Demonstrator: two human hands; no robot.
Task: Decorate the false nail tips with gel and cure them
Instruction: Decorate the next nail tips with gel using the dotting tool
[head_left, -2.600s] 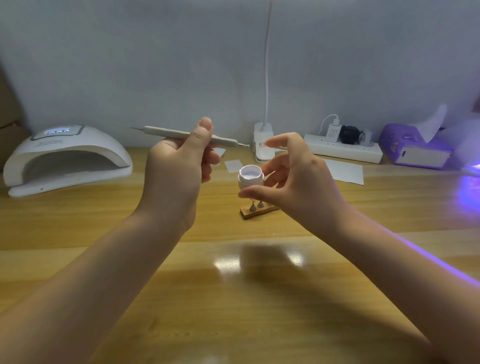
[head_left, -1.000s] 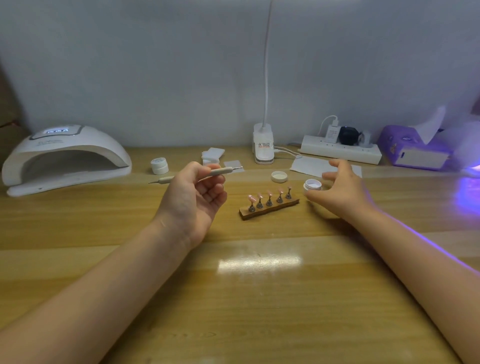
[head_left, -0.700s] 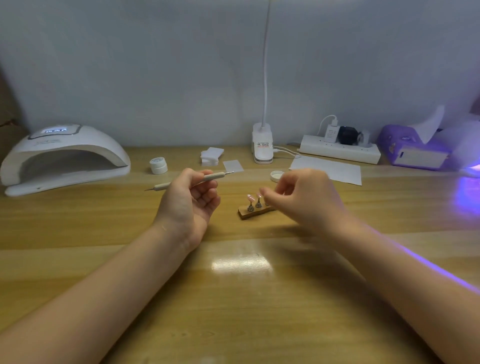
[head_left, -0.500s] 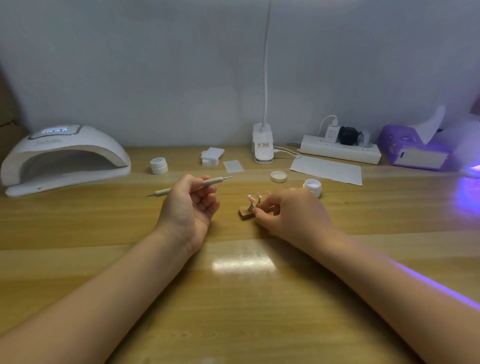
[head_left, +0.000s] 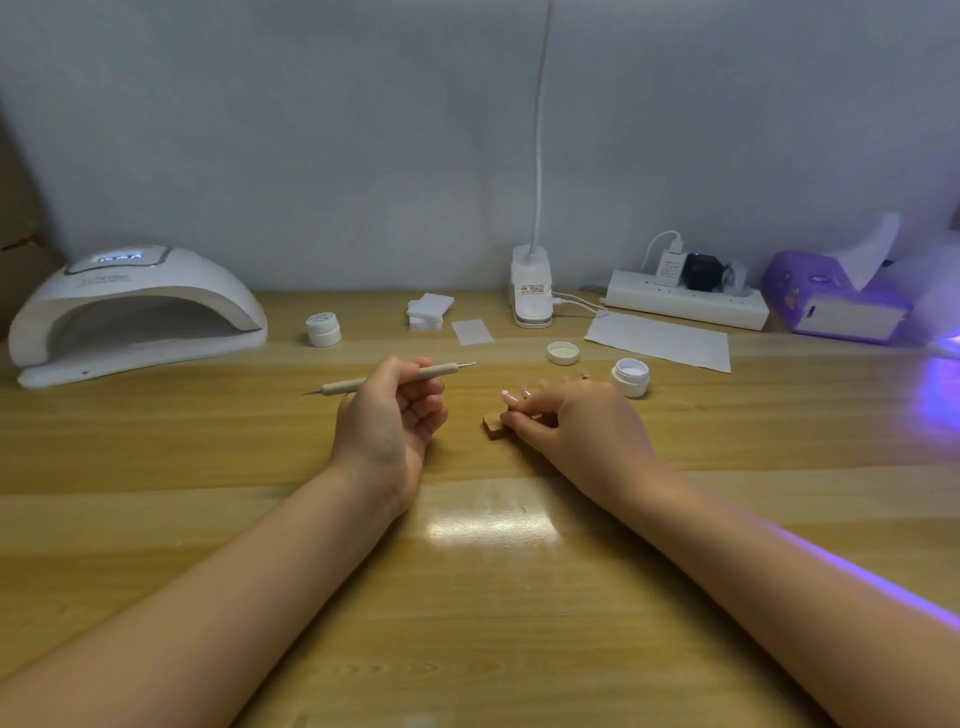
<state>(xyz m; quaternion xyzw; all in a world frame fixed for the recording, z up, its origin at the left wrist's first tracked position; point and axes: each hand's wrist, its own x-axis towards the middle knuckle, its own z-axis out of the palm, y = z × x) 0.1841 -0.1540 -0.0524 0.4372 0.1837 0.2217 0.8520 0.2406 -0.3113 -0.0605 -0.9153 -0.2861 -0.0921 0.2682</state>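
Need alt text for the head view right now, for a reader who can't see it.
On a wooden table, the right hand grips the wooden nail-tip stand while the left hand holds a dotting tool. An open gel jar, its lid and a curing lamp sit behind.

Two hands are seen above one wooden desk (head_left: 208, 519): the left hand (head_left: 387, 415) and the right hand (head_left: 571, 423). One dotting tool (head_left: 387, 380), one wooden nail stand (head_left: 493, 426), two white gel jars, one capped (head_left: 323, 330) and one open (head_left: 630, 375), one loose lid (head_left: 562, 353), one curing lamp (head_left: 135, 306) and one power strip (head_left: 685, 306) are counted.
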